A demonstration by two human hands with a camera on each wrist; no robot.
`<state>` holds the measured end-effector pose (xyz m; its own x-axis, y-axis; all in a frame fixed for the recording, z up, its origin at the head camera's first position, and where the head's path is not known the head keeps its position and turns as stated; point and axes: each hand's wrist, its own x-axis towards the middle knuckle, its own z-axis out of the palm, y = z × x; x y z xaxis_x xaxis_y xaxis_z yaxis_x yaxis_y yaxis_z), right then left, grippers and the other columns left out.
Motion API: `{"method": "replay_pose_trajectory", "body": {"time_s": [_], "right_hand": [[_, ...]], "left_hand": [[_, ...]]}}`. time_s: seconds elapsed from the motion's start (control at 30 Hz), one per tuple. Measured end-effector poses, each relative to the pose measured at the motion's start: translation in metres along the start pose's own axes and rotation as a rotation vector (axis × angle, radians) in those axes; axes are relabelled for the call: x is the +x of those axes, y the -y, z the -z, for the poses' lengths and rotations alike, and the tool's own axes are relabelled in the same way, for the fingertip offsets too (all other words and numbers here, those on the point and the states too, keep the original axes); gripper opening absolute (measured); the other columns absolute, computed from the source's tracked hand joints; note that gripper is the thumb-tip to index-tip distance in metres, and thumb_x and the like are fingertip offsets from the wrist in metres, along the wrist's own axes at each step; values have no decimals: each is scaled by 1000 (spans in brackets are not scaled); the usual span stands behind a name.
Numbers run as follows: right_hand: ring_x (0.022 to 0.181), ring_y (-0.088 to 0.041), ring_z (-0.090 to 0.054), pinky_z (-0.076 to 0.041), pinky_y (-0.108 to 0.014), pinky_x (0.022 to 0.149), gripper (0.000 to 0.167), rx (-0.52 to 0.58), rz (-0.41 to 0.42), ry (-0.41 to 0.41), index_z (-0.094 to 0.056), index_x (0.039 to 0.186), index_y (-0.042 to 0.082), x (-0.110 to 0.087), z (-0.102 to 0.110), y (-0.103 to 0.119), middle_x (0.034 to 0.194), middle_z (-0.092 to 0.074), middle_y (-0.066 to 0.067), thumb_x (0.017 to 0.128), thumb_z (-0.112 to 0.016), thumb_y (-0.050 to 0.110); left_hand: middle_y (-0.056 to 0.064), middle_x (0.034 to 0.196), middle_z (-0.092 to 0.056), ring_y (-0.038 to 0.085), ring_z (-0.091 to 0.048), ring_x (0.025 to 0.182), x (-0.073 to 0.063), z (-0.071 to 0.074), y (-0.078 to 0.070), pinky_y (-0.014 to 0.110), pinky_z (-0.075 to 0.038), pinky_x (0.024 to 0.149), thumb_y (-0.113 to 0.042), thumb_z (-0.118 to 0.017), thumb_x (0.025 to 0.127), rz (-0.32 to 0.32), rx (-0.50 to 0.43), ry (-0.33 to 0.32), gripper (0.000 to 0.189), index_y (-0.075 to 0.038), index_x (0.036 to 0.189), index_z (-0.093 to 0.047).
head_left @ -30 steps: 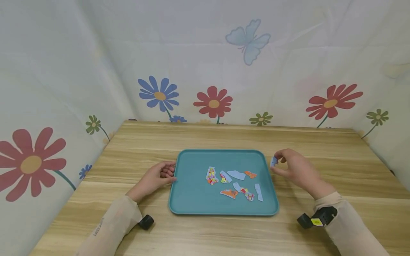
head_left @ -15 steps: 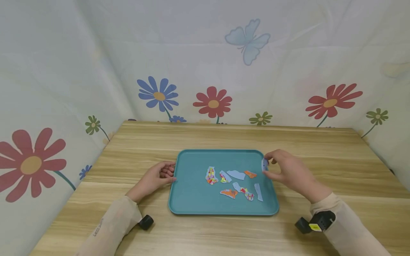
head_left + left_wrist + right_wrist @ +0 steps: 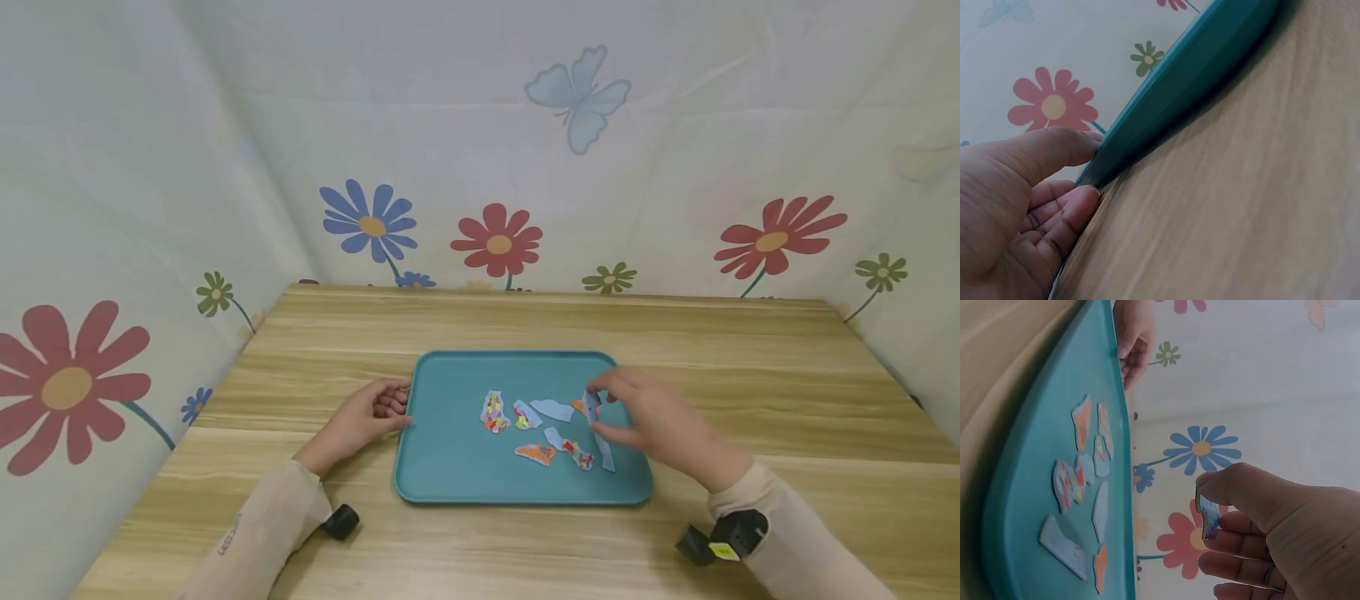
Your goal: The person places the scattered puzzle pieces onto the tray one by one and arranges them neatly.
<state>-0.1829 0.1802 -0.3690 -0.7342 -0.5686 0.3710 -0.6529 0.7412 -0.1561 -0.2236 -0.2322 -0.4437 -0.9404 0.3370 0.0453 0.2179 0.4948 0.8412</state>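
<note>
Between thumb and fingertips, my right hand (image 3: 660,421) pinches a small pale blue puzzle piece (image 3: 1208,514) with a bit of coloured print. It is held above the right part of the teal tray (image 3: 450,475), overlapping an orange piece (image 3: 577,406) and a long pale piece (image 3: 604,454) in the head view. At the tray's left rim my left hand (image 3: 367,419) grips the edge, thumb on top and fingers at its side. On the tray lie several more irregular pieces: a multicoloured piece (image 3: 494,412), a pale blue piece (image 3: 553,409) and an orange-printed piece (image 3: 536,453).
The tray sits on a wood-grain table (image 3: 480,550). A white cloth backdrop (image 3: 420,125) printed with flowers and a butterfly stands behind and at both sides. Small black devices, such as the right wrist camera (image 3: 738,533), are strapped to both wrists.
My right hand has moved left with its puzzle piece, from beyond the tray's right edge to over the pieces on it. The left hand stays at the rim.
</note>
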Motion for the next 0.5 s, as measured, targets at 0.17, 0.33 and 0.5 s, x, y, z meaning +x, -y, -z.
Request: {"method": "replay_pose_trajectory", "body": {"time_s": [0.17, 0.33, 0.5], "right_hand": [[84, -14, -63, -55, -28, 71, 40, 16, 65, -2, -64, 107, 7, 0, -7, 7, 100, -66, -2, 74, -82, 21], [83, -12, -63, -54, -24, 68, 40, 34, 94, 23, -64, 108, 8, -1, -14, 15, 102, -65, -2, 75, -81, 22], [85, -12, -62, -54, -23, 68, 40, 37, 98, 65, -63, 110, 9, -3, -21, 23, 105, -64, -3, 77, -80, 24]], "left_hand": [[18, 113, -59, 20, -58, 95, 0, 0, -1, 17, -51, 79, -11, -72, 86, -4, -4, 2, 57, 5, 134, -48], [18, 113, -59, 20, -57, 95, 0, 0, -2, 17, -51, 78, -11, -72, 86, -5, -5, 5, 57, 5, 134, -48], [17, 113, -60, 19, -57, 95, 0, 0, -2, 17, -51, 78, -10, -73, 85, 1, -5, 1, 57, 5, 134, -48]]}}
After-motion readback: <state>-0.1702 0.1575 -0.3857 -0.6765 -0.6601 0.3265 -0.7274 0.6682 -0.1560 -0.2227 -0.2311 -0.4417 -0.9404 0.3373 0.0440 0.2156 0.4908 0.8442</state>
